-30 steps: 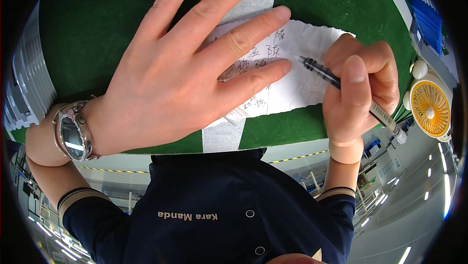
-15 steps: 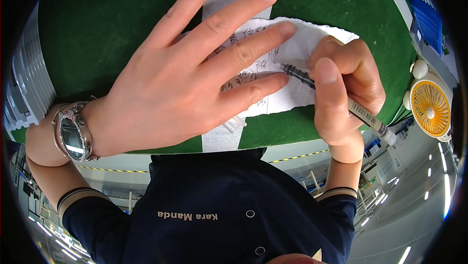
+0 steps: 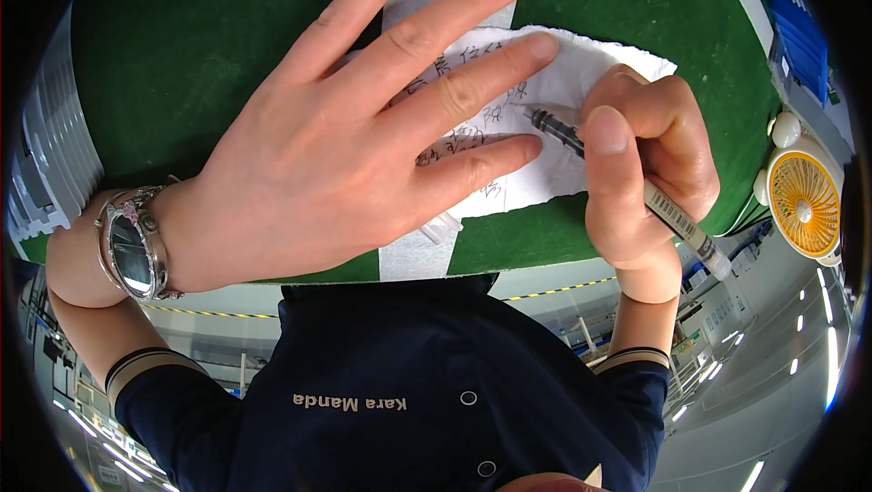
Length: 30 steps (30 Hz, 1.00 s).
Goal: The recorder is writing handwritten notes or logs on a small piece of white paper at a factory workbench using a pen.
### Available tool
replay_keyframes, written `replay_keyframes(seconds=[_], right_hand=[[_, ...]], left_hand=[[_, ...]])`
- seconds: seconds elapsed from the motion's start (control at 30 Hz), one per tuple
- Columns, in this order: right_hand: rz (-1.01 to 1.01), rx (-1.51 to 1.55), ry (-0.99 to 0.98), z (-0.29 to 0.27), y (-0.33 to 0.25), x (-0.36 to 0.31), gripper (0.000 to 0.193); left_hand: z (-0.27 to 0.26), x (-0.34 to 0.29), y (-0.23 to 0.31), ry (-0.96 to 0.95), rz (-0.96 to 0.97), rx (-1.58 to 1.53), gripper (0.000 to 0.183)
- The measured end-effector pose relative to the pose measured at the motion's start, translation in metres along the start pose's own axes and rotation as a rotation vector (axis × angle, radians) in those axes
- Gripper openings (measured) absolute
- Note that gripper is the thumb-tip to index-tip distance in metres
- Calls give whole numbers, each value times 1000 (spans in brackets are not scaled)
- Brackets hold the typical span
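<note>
A torn piece of white paper (image 3: 559, 160) with dark handwriting lies on the green tabletop (image 3: 209, 29). Over its left part my left hand (image 3: 345, 138) is spread flat, fingers apart, hiding some of the writing. That wrist carries a silver watch (image 3: 133, 251) and a bracelet. My right hand (image 3: 640, 165) pinches a pen (image 3: 674, 216) between thumb and fingers, its tip at the paper close to my left fingertips. Under the edge of my left palm a small clear plastic piece (image 3: 440, 228), perhaps a pen cap, shows in part.
A pale grey strip (image 3: 413, 260) runs across the tabletop beneath the paper. At the right edge stand a small white fan (image 3: 803, 203) with a yellow grille and blue trays (image 3: 801, 38). Stacked grey plastic trays (image 3: 56, 142) sit at the left edge.
The pen has shifted slightly, its tip a little higher and its rear end lower. The paper and left hand appear slightly displaced up and right in the view.
</note>
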State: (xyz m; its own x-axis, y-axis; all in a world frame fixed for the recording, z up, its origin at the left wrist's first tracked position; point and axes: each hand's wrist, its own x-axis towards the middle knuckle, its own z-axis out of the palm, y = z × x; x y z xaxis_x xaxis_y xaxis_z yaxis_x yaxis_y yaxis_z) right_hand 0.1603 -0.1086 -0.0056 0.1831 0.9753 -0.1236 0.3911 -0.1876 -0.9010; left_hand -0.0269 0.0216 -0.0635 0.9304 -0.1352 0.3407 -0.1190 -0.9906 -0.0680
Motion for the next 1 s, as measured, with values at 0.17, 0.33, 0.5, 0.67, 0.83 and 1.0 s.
replay_keyframes(seconds=[0.17,0.33,0.5,0.67,0.83,1.0], right_hand=[[-26,-32,-30,-3,2,-2,20],[-38,-25,-36,-5,2,-2,20],[-7,-5,-32,-4,2,-1,18],[30,28,-71,-11,3,-1,19],[37,78,13,-7,3,0,20],[33,39,32,-4,2,0,21]], left_hand=[[-6,0,2,-20,-42,-52,43],[-10,6,5,-40,-86,-101,43],[-13,10,8,-61,-128,-151,42],[-17,12,9,-80,-170,-201,42],[-22,13,11,-102,-213,-248,42],[-25,18,13,-120,-255,-300,41]])
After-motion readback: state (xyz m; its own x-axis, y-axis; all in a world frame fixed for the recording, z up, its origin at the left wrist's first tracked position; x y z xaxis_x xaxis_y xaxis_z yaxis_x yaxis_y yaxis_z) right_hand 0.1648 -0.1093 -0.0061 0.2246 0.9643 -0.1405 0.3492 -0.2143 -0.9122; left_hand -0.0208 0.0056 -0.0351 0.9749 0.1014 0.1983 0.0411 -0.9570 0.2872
